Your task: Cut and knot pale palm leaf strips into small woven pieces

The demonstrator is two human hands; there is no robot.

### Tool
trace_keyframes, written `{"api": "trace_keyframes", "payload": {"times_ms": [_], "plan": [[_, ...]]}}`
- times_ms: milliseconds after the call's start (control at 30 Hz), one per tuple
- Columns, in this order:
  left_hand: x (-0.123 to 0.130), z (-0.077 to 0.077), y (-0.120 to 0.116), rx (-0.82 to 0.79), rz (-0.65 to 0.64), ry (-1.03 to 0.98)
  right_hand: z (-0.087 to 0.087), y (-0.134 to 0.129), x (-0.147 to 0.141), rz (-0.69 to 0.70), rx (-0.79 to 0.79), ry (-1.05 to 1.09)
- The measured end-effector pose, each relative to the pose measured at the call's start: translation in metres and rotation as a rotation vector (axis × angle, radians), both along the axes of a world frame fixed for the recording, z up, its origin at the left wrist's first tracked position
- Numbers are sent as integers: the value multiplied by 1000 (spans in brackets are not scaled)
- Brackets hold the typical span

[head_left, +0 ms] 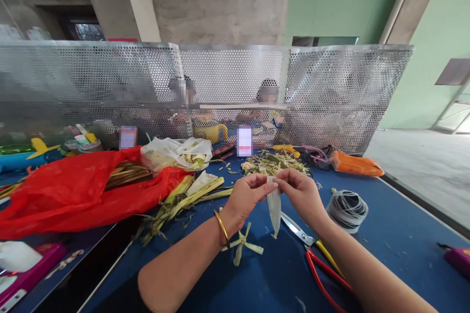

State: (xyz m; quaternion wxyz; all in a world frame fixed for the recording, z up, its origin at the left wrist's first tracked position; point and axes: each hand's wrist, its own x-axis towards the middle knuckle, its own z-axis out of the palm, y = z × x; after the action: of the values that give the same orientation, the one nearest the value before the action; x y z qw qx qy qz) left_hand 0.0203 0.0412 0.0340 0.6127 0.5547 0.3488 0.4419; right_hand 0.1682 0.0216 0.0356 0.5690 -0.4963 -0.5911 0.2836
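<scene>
Left hand [246, 198] and right hand [299, 190] pinch one pale, husk-like strip [273, 210].

Thumbs and fingers close on its upper end, and the strip hangs, tapering, over the blue table [268, 288]. Near the left wrist lies a star-shaped piece [242, 241] (its arms splayed); red-handled scissors [303, 237] lie partly under the right forearm. Beyond the hands sits a scrap pile [277, 162], with a cord roll [348, 211] to the right.
</scene>
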Motion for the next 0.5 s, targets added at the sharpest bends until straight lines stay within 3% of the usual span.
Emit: {"api": "trace_keyframes", "payload": {"times_ms": [167, 500], "plan": [[0, -4, 4, 33, 80, -3, 0, -2, -2, 11, -15, -50], [1, -4, 4, 88, 28, 10, 4, -2, -4, 60, -89, 112]]}}
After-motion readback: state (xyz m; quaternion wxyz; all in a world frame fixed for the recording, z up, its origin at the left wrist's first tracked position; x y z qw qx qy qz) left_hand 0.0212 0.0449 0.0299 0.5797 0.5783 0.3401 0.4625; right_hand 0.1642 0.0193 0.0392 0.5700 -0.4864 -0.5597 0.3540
